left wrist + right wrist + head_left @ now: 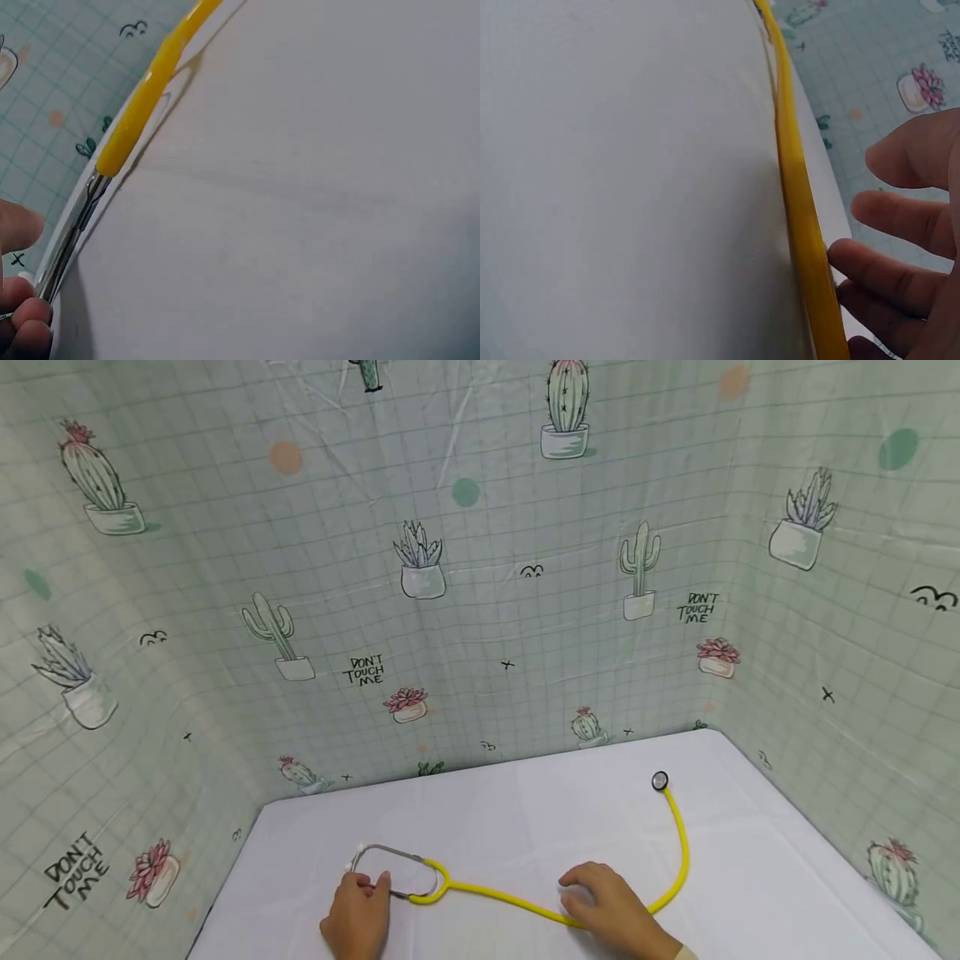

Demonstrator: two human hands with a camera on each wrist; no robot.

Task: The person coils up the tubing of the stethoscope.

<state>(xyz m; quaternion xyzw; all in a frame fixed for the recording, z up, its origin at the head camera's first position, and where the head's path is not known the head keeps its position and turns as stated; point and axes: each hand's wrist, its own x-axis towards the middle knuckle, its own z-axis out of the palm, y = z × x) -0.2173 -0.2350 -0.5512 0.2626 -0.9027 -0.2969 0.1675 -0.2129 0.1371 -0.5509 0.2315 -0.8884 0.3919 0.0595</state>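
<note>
A yellow stethoscope [510,900] lies stretched across the white table, its metal ear tubes [397,852] at the left and its round chest piece [660,781] at the far right. My left hand [358,914] holds the nearer ear tube close to its tip, fingers curled at the metal; in the left wrist view the thumb stands a little apart from the tube. Over the middle of the yellow tubing is my right hand [615,910], which hides part of it. In the right wrist view the loosely bent fingers [889,274] reach the side of the tubing [802,217].
A white cloth covers the table [525,810]. Fabric walls [480,635] printed with cacti rise behind it and on both sides.
</note>
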